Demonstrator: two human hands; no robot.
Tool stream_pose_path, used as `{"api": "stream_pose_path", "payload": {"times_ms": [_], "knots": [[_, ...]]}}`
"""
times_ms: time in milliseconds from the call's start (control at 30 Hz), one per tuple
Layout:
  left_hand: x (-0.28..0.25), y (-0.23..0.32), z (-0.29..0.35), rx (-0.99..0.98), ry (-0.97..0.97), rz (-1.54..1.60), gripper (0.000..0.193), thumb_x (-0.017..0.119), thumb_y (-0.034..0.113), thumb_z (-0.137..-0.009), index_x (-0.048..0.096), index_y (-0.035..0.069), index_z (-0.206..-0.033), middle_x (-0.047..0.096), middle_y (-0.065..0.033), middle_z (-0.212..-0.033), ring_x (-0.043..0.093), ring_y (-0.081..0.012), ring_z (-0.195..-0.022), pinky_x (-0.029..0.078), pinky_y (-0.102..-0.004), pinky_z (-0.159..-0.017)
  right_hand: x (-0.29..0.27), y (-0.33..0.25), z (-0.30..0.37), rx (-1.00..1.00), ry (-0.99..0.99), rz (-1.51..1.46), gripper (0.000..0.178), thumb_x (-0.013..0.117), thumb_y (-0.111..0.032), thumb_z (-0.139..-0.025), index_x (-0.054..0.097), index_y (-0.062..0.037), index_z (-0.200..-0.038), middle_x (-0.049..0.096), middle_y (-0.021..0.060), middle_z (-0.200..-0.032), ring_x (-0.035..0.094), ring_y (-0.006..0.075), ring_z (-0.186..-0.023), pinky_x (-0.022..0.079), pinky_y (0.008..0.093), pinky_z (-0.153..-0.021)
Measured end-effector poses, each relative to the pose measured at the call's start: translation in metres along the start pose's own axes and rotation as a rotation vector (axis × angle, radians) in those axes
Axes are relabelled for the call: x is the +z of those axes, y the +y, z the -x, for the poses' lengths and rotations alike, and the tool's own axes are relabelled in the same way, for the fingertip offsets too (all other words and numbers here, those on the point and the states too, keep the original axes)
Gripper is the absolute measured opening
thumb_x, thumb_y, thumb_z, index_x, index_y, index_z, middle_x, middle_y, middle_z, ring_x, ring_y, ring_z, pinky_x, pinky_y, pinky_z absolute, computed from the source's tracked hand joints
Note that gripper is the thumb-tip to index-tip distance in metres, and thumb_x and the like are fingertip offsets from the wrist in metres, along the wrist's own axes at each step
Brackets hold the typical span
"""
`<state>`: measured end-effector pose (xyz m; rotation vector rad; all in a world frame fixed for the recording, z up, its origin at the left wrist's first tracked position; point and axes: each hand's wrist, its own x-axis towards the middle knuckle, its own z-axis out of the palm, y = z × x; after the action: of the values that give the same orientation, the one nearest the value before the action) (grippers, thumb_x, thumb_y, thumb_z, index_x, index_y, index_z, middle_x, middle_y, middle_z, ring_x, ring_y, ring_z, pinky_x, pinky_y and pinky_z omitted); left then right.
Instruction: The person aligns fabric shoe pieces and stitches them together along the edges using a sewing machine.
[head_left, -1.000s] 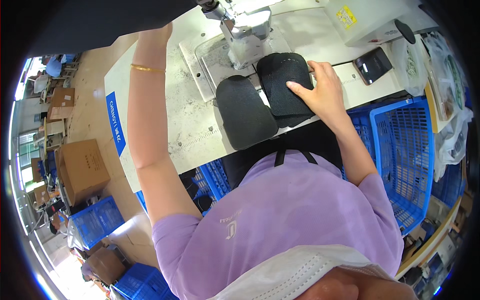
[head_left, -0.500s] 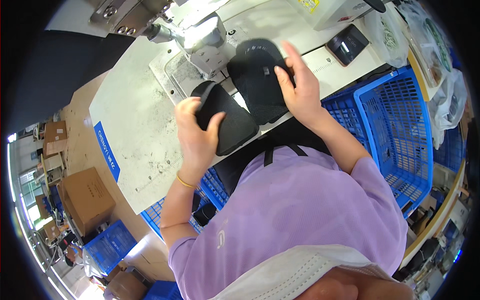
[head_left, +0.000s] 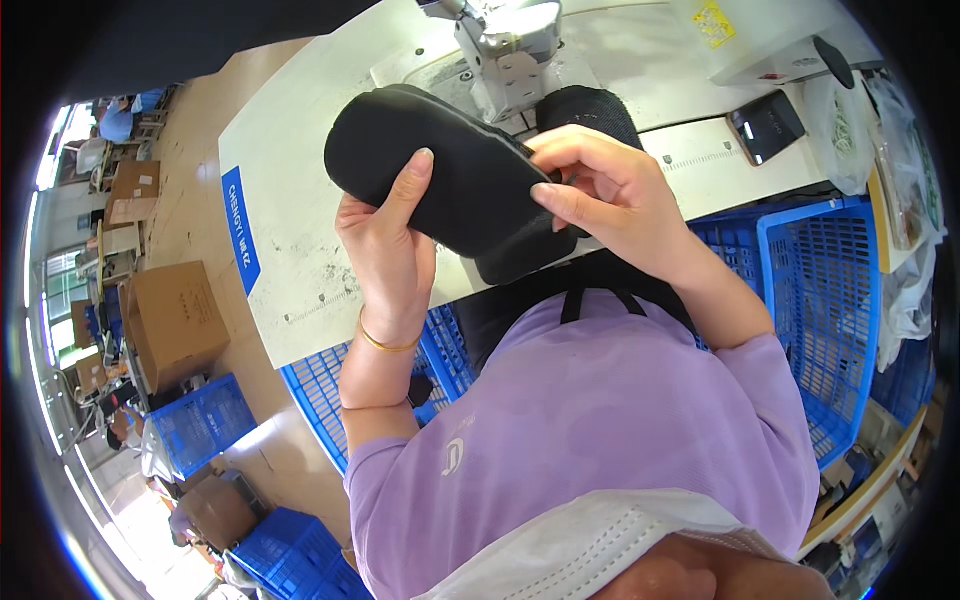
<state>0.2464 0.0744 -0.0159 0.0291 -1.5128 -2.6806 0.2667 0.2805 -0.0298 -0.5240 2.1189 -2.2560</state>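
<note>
A pale worktable (head_left: 290, 250) with dark specks spreads around the sewing machine (head_left: 510, 70), and a brownish floor (head_left: 270, 410) shows well to its left. Far left of the machine, on the floor side, are a cardboard box (head_left: 180, 320) and a blue crate (head_left: 205, 425). A large dark shape, too dim to identify, cuts across the view to the machine's upper left and hides what lies behind.

The black pad (head_left: 440, 170) is raised just in front of the machine, toward its left, tilted and covering part of the tabletop there. The left hand (head_left: 390, 245) clasps it, thumb on the upper face, fingers underneath. The right hand (head_left: 610, 195), in front of the machine and to its right, has thumb and fingertips at the pad's right edge; whether they pinch it is unclear. A second black pad (head_left: 590, 110) lies just right of the machine, largely blocked by that hand.

Farther right of the machine are a dark phone (head_left: 767, 128), then a clear plastic bag (head_left: 838, 135). A blue basket (head_left: 820, 330) stands to the machine's right, beyond the table's near edge.
</note>
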Motion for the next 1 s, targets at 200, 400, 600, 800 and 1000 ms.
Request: {"api": "stream_pose_path", "payload": {"times_ms": [200, 400, 600, 800, 1000], "knots": [[-0.007, -0.004, -0.004, 0.046, 0.023, 0.011, 0.025, 0.063, -0.008, -0.088, 0.066, 0.002, -0.111, 0.069, -0.0121, -0.109, 0.067, -0.0210, -0.099, 0.054, -0.0342, -0.092, 0.009, -0.004, 0.008, 0.149, 0.143, -0.105, 0.009, 0.067, -0.004, -0.089, 0.064, 0.0015, -0.095, 0.066, 0.0037, -0.085, 0.062, 0.0059, -0.072, 0.053, 0.0200, -0.064], [-0.002, -0.002, -0.007, 0.075, 0.002, -0.004, 0.029, 0.063, -0.008, -0.088, 0.062, 0.001, -0.116, 0.068, -0.0120, -0.111, 0.066, -0.0218, -0.100, 0.054, -0.0349, -0.092, 0.011, -0.009, 0.005, 0.142, 0.166, -0.113, 0.010, 0.066, -0.002, -0.089, 0.064, 0.0024, -0.097, 0.067, 0.0060, -0.085, 0.068, 0.0103, -0.079, 0.056, 0.0228, -0.071], [0.018, 0.014, -0.035, 0.170, -0.004, -0.166, 0.035, 0.069, -0.010, -0.083, 0.058, -0.003, -0.115, 0.067, -0.0084, -0.103, 0.065, -0.0173, -0.095, 0.052, -0.0298, -0.090, -0.001, -0.026, -0.014, 0.298, 0.015, -0.166, 0.017, 0.061, -0.005, -0.093, 0.064, 0.0050, -0.106, 0.069, 0.0111, -0.090, 0.069, 0.0150, -0.075, 0.057, 0.0253, -0.067], [0.030, 0.034, -0.104, 0.063, -0.250, -0.460, 0.025, 0.073, -0.008, -0.078, 0.064, -0.005, -0.101, 0.068, -0.0104, -0.095, 0.066, -0.0161, -0.085, 0.054, -0.0282, -0.080, -0.013, -0.029, -0.043, 0.260, 0.000, -0.210, 0.019, 0.058, -0.012, -0.095, 0.065, 0.0051, -0.100, 0.072, 0.0165, -0.090, 0.071, 0.0178, -0.069, 0.058, 0.0269, -0.061], [0.035, 0.040, -0.137, -0.051, -0.271, -0.420, 0.019, 0.074, -0.008, -0.076, 0.067, 0.000, -0.091, 0.067, -0.0077, -0.088, 0.066, -0.0194, -0.081, 0.054, -0.0310, -0.075, -0.011, -0.020, -0.057, 0.172, 0.064, -0.320, 0.022, 0.058, -0.016, -0.095, 0.064, 0.0056, -0.096, 0.072, 0.0199, -0.092, 0.071, 0.0180, -0.065, 0.057, 0.0245, -0.055]]}}
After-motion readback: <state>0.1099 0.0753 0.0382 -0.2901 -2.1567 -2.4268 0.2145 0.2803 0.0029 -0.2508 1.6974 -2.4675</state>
